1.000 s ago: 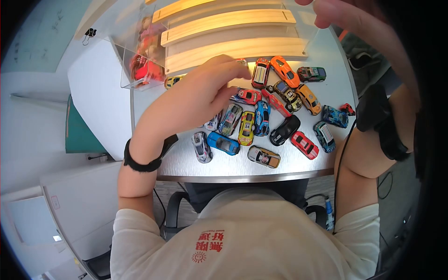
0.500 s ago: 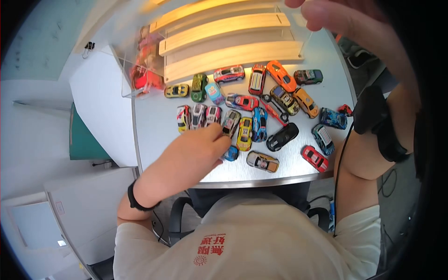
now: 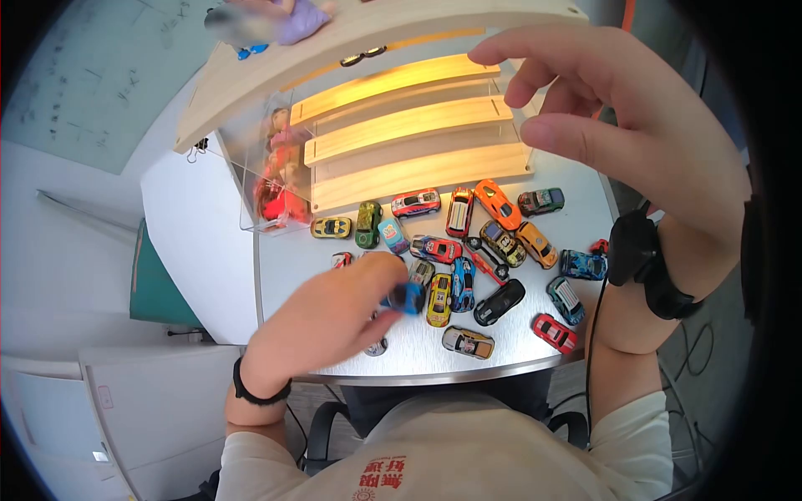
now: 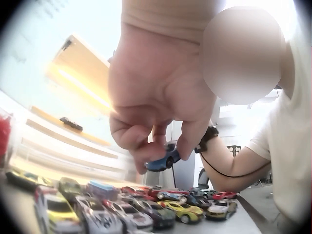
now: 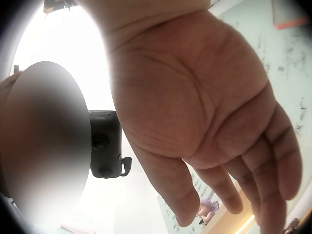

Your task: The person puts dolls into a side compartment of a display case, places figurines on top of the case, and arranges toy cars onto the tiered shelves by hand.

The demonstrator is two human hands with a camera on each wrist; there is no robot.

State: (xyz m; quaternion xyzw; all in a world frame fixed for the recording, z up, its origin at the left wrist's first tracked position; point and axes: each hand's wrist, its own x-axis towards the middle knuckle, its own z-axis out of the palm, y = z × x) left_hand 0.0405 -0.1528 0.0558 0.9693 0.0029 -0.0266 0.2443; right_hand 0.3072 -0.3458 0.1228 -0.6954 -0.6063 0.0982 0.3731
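My left hand (image 3: 334,309) pinches a blue toy car (image 3: 407,298) between thumb and fingers. In the left wrist view the blue car hangs above the other toy cars, its wheels showing. Under and around this hand lie a yellow car (image 3: 439,301), a bright blue patterned car (image 3: 463,284) and a white car (image 3: 377,346), mostly covered by the hand. My right hand (image 3: 610,108) is raised in front of the wooden display rack's right end, fingers loosely bent and apart, holding nothing.
A wooden rack (image 3: 418,171) with stepped shelves stands behind the cars, a small dark car (image 4: 71,124) on its upper shelf. A clear box (image 3: 251,196) of red figures adjoins its left side. Several toy cars, among them a black one (image 3: 499,302), spread over the metallic table (image 3: 292,288).
My left hand moved from above the cars down to the near left and lifted the blue car. The head view tilted up, showing more of the rack and my right hand.
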